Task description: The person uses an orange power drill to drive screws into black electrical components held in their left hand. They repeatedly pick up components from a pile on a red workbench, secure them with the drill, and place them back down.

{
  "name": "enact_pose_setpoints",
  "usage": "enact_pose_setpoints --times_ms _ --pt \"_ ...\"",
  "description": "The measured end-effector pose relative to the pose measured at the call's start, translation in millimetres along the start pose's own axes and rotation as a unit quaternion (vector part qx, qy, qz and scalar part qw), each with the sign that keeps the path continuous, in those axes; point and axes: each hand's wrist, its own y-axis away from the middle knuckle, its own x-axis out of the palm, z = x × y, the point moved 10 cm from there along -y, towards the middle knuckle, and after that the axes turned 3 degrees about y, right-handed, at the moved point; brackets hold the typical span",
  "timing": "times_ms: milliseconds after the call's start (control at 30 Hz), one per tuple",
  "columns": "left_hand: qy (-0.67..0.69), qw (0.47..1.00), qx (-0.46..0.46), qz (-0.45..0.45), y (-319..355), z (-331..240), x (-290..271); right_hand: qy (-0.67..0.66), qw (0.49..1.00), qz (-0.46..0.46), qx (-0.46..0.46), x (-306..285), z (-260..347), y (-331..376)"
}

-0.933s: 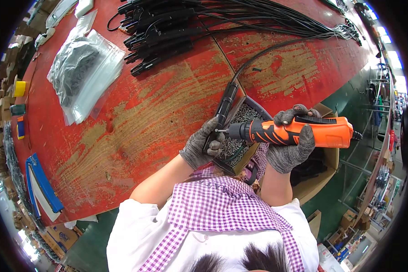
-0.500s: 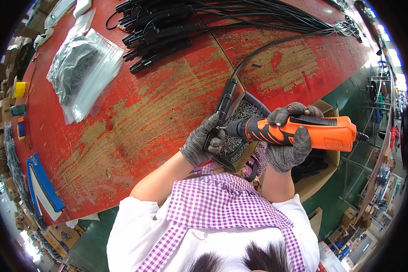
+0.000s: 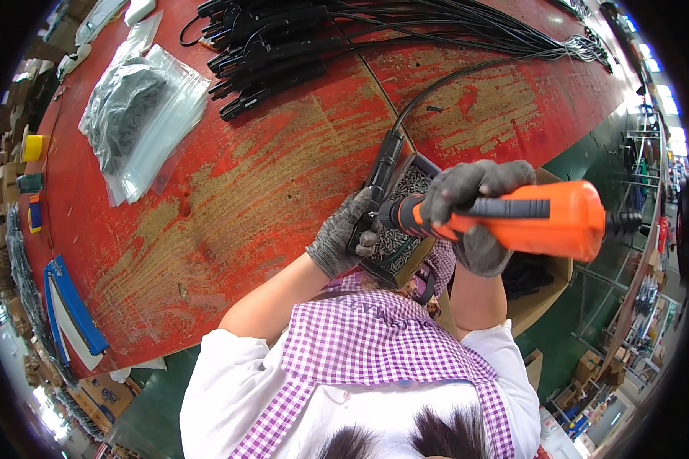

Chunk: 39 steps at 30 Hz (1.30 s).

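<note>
My left hand (image 3: 337, 239), in a grey knitted glove, is closed around a black elongated part (image 3: 383, 164) with a cable at its far end. The part lies slanted above a box of screws (image 3: 412, 183). In my gloved right hand (image 3: 459, 191), an orange and black electric screwdriver (image 3: 570, 218) is held from above, fingers wrapped round its body. Its black nose points left and meets the held part beside my left fingertips. The contact point itself is too small and covered to make out.
Several similar black parts (image 3: 272, 65) with long cables (image 3: 467, 23) are piled at the far side of the red worn table (image 3: 230, 229). Clear plastic bags (image 3: 142, 122) lie at the left. A cardboard box (image 3: 547, 287) with dark contents stands at the right.
My right hand has shifted its hold, and the screwdriver has tilted, its rear looking larger and blurred. Its nose is closer to the black part. My left hand has hardly moved.
</note>
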Motion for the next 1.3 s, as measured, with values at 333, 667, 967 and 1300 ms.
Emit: enact_pose_setpoints --times_ms 333,667,967,1300 --pt "0.003 1.0 0.013 0.018 0.6 -2.2 4.8 -0.001 0.965 -0.258 0.038 -47.9 -0.5 35.6" --pt "0.007 1.0 0.027 0.014 3.8 -7.1 5.6 0.016 0.969 -0.245 0.007 -49.4 13.4 30.4" --pt "0.016 1.0 0.014 0.005 3.5 -5.0 4.6 0.063 0.962 -0.265 0.021 -50.7 5.0 31.0" --pt "0.028 0.999 -0.011 0.034 0.6 -0.5 4.1 0.086 0.97 -0.228 0.011 -36.7 6.8 24.9"
